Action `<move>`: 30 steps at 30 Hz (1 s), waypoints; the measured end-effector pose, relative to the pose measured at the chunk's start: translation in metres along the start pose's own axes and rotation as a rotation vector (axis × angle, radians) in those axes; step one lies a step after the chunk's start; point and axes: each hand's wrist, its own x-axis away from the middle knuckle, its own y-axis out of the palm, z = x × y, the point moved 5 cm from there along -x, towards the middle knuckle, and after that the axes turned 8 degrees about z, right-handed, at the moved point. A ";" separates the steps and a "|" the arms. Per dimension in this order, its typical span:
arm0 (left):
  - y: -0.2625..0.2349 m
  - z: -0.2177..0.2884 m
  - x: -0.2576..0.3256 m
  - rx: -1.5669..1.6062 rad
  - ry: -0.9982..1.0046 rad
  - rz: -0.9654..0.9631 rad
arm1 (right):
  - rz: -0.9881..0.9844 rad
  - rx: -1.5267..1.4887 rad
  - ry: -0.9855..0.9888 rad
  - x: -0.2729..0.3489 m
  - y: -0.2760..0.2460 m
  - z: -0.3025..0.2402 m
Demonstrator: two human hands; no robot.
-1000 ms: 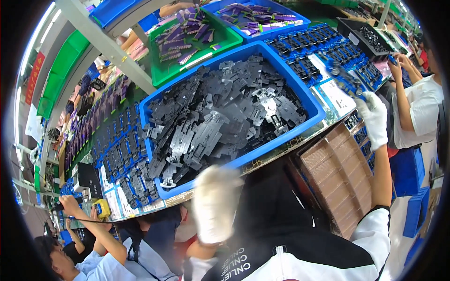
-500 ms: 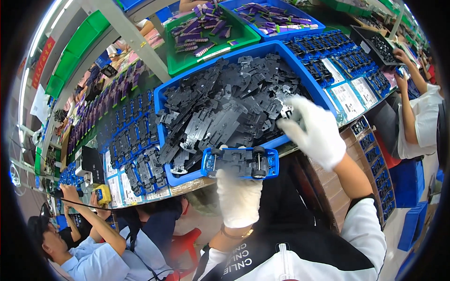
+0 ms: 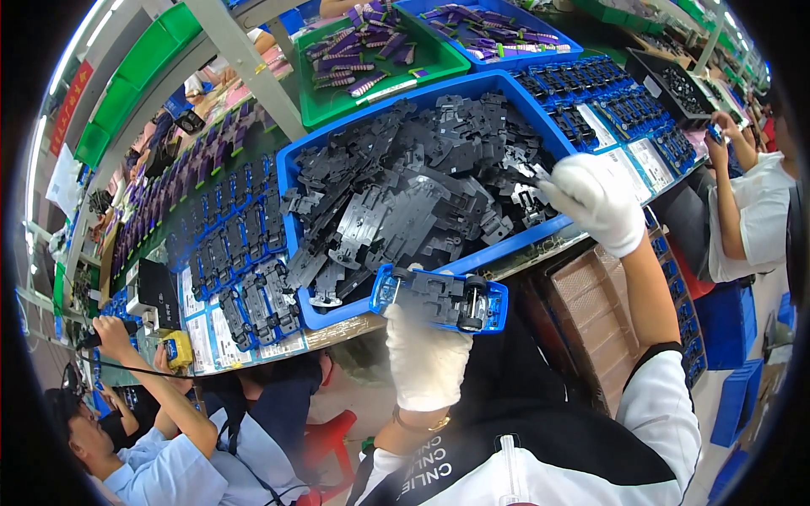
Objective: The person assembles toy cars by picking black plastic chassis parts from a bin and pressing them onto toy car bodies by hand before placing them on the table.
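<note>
Two white-gloved hands: a small blue plastic toy car point(image 3: 440, 295) is grasped from below by the left hand point(image 3: 429, 363); the right hand point(image 3: 595, 202) is poised at the right end of a large rectangular blue plastic tub point(image 3: 527, 240), its fingers curled, and whether a part is pinched in them cannot be told.
Toy car: held underside up beside the tub's near wall, slightly tilted, with a dark inner floor and black wheels exposed.
Flat black plastic plates point(image 3: 396, 211): heaped at many angles inside the tub, some close to the right fingertips.
Step in hand: judged to be the choosing of a plate for the car, since blue car bodies topped with dark plates point(image 3: 260, 299) are lined up to the left.
Next move: on that reading, one plate would have to be freed from the tangle, turned to match the car's ends and laid flat, while the car is kept steady.
Hidden: the car's roof is turned away, part of the left fingers is covered by the car, and the lower plates are buried.
Cut off: a co-worker in white point(image 3: 764, 202) is cropped by the dark fisheye rim.
Hard to make out: the left fingertips are blurred; whether a plate is already seated in the car cannot be told.
</note>
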 end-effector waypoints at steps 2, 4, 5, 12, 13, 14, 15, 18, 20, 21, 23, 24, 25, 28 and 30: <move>0.007 -0.001 0.003 0.074 -0.058 -0.093 | 0.036 0.038 -0.073 0.018 -0.010 0.005; 0.006 -0.001 0.004 0.053 -0.052 -0.083 | 0.075 0.066 -0.148 0.031 -0.014 0.013; 0.005 0.000 0.003 0.022 -0.046 -0.067 | 0.023 0.110 -0.209 0.035 -0.010 0.016; 0.005 -0.001 0.006 0.001 -0.047 -0.060 | -0.188 -0.104 0.128 0.027 -0.006 0.014; 0.006 -0.003 0.004 0.014 -0.054 -0.070 | -0.146 -0.075 0.211 0.022 0.000 0.017; 0.005 -0.002 0.004 0.028 -0.054 -0.076 | -0.105 -0.053 0.292 0.018 0.009 0.019; 0.005 -0.003 0.003 0.025 -0.053 -0.075 | -0.149 -0.094 0.325 0.015 0.022 0.023; 0.005 -0.004 0.005 0.086 -0.074 -0.093 | -0.401 0.036 0.331 0.021 0.053 0.031; 0.005 -0.007 0.005 0.007 -0.075 -0.117 | -0.282 -0.041 0.273 0.021 0.053 0.032; 0.001 -0.008 0.002 -0.005 -0.073 -0.060 | -0.287 -0.047 0.317 0.025 0.056 0.036; 0.004 -0.009 0.002 0.019 -0.082 -0.093 | -0.354 0.006 0.343 0.025 0.053 0.036; 0.007 -0.009 0.002 0.045 -0.103 -0.135 | -0.420 0.017 0.403 0.024 0.052 0.034; 0.006 -0.008 0.002 0.036 -0.090 -0.131 | -0.392 0.002 0.335 0.026 0.055 0.034; 0.006 -0.008 0.004 0.023 -0.101 -0.169 | -0.579 -0.059 0.549 0.021 0.057 0.027; 0.006 -0.011 0.005 -0.005 -0.101 -0.170 | -0.569 -0.156 0.551 0.027 0.060 0.034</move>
